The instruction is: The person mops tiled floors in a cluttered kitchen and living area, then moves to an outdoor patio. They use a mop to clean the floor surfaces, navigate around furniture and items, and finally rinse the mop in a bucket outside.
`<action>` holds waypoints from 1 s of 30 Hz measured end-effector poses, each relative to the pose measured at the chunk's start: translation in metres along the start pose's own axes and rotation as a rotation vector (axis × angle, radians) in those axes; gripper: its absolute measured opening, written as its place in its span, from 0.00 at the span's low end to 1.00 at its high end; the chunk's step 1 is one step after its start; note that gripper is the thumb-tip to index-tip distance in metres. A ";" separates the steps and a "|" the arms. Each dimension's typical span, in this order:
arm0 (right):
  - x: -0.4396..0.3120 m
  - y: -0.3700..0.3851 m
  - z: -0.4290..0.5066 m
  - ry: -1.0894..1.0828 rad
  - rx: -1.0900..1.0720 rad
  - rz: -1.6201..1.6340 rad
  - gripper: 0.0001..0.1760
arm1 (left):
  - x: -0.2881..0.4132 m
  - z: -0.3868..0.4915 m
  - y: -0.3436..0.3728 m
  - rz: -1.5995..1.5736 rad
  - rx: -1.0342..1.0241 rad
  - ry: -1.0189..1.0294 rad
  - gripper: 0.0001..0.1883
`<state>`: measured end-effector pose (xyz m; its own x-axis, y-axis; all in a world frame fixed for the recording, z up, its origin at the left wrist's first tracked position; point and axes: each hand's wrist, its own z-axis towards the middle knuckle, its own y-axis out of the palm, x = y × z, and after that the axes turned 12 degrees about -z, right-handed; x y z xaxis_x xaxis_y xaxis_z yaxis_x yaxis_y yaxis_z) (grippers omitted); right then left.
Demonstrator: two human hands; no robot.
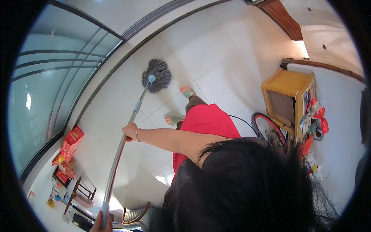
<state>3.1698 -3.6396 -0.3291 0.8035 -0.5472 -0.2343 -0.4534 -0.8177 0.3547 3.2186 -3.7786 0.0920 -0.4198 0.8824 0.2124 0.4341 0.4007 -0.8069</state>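
Note:
My right hand (130, 132), with a bracelet at its wrist, is wrapped around the middle of a metal mop pole (114, 165). Lower in the picture, my left hand (101, 222) grips the pole near its light-blue top end, partly cut off by the picture's edge. The pole slants away to a grey string mop head (161, 72) with a light-blue hub, which rests spread on the pale floor tiles (185, 58). My feet in green slippers (174, 120) stand just short of the mop head. Dark hair and a red garment (207, 120) hide my left arm.
A dark-framed glass door (58, 87) and its floor track run along the left. Red boxes (72, 140), a stool (82, 192) and a chair (136, 214) stand lower left. On the right are a yellow cabinet (285, 79), hanging bags (317, 113) and a red-rimmed wheel (268, 123).

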 end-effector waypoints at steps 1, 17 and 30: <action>0.000 0.004 -0.005 -0.010 0.071 0.000 0.08 | 0.002 0.003 -0.006 0.197 -0.006 0.225 0.17; -0.161 -0.397 0.082 -0.335 0.969 -1.451 0.09 | 0.190 0.086 0.343 -0.214 -0.333 0.758 0.19; -0.105 -0.155 -0.002 -0.215 0.065 -0.025 0.09 | 0.120 0.018 0.092 -0.422 -0.146 0.225 0.16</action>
<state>3.1567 -3.4551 -0.3576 0.7173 -0.5463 -0.4325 -0.4640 -0.8376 0.2884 3.1939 -3.6406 0.0331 -0.4078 0.6608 0.6302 0.3775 0.7504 -0.5426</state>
